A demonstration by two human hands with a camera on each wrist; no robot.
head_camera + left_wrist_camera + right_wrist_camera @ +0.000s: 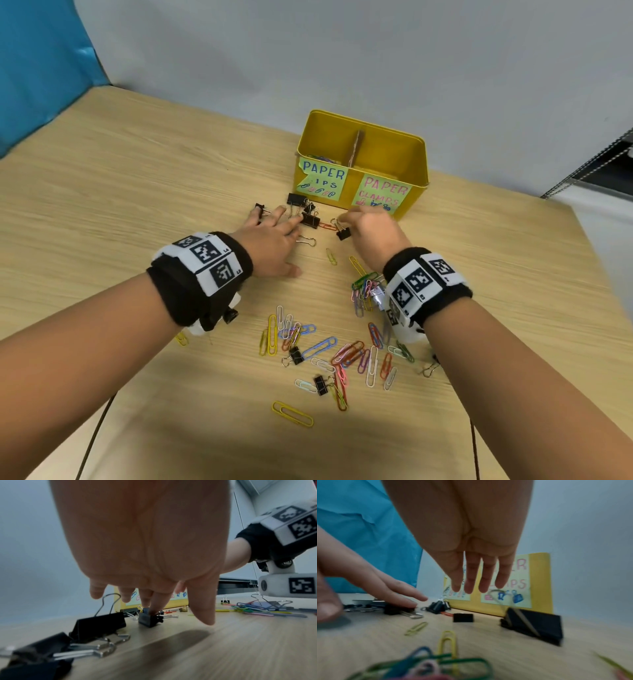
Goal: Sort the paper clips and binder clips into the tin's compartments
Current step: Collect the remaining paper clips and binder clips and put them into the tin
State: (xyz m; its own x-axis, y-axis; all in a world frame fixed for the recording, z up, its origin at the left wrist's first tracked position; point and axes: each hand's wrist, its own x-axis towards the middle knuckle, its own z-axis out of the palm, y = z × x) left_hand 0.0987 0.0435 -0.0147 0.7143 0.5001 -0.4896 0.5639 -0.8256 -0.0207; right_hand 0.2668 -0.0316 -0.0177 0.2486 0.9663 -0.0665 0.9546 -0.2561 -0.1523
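**While binder clips crowd the tin's foot, the right hand stands nearer the drop**

Where the desk (137,192) meets its far edge, the left hand (274,236) lies spread and low. Its grip is apart, fingers straight, and one fingertip (154,608) presses on a small binder clip (149,619). More binder clips (296,199) cluster just beyond and to the left of those fingers, all on the wood and none in the tin that the views show.

Between the two hands a lone binder clip (343,234) sits just beside the thumb side of the right hand (366,226), its wire handles pointing up and away toward the tin. The right grip is also apart: the wrist view shows its fingers (486,577) hanging straight above the desk and holding nothing. Whether they brush a wire handle cannot be told.

Directly past the right hand stands the yellow tin (419,171), split by a cardboard divider (356,145). The compartment on the left, labelled for paper clips, already holds a few; the one on the right is labelled for clamps, and its floor is hidden by the front wall. The lone clip probably belongs to the right hand, which has the short, straight path forward into the clamps side.

Loose paper clips (325,353) lie scattered nearer the person, under and between the wrists.
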